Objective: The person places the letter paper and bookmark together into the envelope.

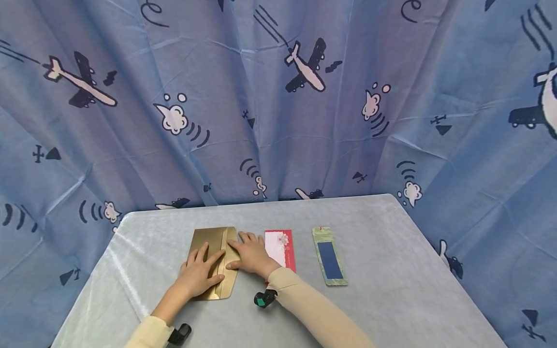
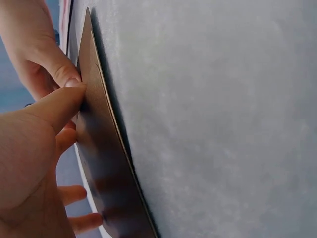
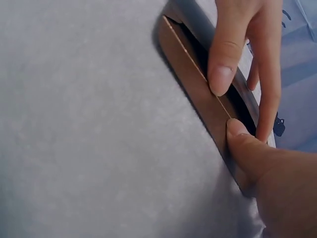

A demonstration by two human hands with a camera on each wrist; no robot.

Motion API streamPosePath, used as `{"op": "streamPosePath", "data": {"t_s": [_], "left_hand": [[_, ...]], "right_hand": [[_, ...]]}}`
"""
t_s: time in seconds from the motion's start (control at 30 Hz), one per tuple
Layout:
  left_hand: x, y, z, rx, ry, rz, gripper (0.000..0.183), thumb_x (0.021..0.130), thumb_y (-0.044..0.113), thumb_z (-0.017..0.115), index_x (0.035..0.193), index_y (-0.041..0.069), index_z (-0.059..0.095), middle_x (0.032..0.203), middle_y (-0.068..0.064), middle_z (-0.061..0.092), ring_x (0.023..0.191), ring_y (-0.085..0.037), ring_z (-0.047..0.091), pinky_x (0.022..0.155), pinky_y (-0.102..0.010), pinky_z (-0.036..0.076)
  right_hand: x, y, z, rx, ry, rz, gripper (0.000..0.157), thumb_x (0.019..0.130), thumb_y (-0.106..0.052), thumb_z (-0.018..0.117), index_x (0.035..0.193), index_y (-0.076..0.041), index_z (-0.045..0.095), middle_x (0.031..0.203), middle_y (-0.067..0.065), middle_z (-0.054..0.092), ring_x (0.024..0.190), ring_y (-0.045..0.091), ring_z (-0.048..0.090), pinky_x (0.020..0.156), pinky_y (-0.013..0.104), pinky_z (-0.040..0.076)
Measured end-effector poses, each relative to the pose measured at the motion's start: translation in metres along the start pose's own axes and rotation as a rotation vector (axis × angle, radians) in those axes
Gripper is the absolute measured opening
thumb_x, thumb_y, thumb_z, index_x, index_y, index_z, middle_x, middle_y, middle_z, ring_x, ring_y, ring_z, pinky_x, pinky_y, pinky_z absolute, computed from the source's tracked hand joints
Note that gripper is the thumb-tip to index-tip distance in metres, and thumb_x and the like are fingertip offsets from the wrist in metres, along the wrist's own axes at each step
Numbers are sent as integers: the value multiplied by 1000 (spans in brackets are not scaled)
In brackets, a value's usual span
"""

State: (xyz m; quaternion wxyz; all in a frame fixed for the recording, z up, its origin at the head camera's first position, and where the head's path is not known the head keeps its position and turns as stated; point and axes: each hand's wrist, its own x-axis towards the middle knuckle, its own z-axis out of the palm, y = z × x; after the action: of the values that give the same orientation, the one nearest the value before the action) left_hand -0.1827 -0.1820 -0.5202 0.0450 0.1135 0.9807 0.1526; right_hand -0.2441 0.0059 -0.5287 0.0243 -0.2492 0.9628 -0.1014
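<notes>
A gold envelope (image 1: 204,237) lies on the table, its flap (image 1: 226,290) spread out to the right. My left hand (image 1: 196,275) rests on the envelope's body with fingers spread, thumb near the flap's fold. From the other side my right hand (image 1: 253,255) touches the flap, thumb and forefinger at the fold line. In the right wrist view a dark gap shows along the envelope's opening (image 3: 195,47), with both thumbs beside it. The left wrist view has the envelope (image 2: 106,148) edge-on, slightly raised from the cloth on the near side.
A red and white card (image 1: 278,241) with a flower print lies right of the envelope, partly behind my right wrist. Further right is a long green-bordered strip with a dark blue panel (image 1: 330,261). Pale cloth covers the table (image 1: 391,299); a blue curtain (image 1: 278,121) hangs behind.
</notes>
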Motion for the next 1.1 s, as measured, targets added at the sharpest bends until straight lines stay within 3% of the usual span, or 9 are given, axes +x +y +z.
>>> {"op": "streamPosePath", "data": {"t_s": [0.33, 0.53, 0.7, 0.9, 1.1], "left_hand": [[5, 8, -4, 64, 11, -52, 62, 90, 35, 69, 147, 22, 48, 157, -29, 30, 136, -56, 35, 85, -71, 45], [8, 17, -3, 86, -4, -87, 53, 95, 24, 56, 147, 22, 49, 156, -31, 31, 126, -64, 39, 80, -72, 47], [10, 23, -5, 112, 1, -114, 48, 98, 24, 49, 146, 21, 49, 153, -36, 32, 114, -68, 46, 72, -68, 51], [4, 25, -10, 126, -16, -158, 62, 92, 34, 63, 149, 22, 45, 150, -43, 30, 101, -71, 53, 67, -61, 53], [0, 23, -14, 125, -13, -109, 82, 81, 41, 79, 151, 19, 42, 144, -49, 32, 92, -67, 59, 77, -64, 53]], "right_hand": [[2, -3, 1, -11, -1, 12, 77, 79, -64, 67, 146, -31, 49, 155, 10, 42, 141, 32, 41, 110, 61, 34], [1, -2, 3, -15, -9, 19, 78, 79, -64, 67, 147, -31, 48, 155, 8, 42, 141, 30, 41, 109, 59, 35], [3, 0, 4, -22, -10, 22, 78, 79, -65, 66, 148, -33, 45, 156, 7, 41, 142, 29, 40, 111, 60, 34], [4, 0, 7, -20, -5, 22, 79, 79, -64, 67, 148, -33, 46, 156, 8, 41, 142, 30, 39, 110, 61, 33], [1, -2, 6, 5, 0, 29, 79, 79, -63, 68, 148, -32, 46, 155, 9, 42, 142, 31, 39, 111, 62, 33]]}}
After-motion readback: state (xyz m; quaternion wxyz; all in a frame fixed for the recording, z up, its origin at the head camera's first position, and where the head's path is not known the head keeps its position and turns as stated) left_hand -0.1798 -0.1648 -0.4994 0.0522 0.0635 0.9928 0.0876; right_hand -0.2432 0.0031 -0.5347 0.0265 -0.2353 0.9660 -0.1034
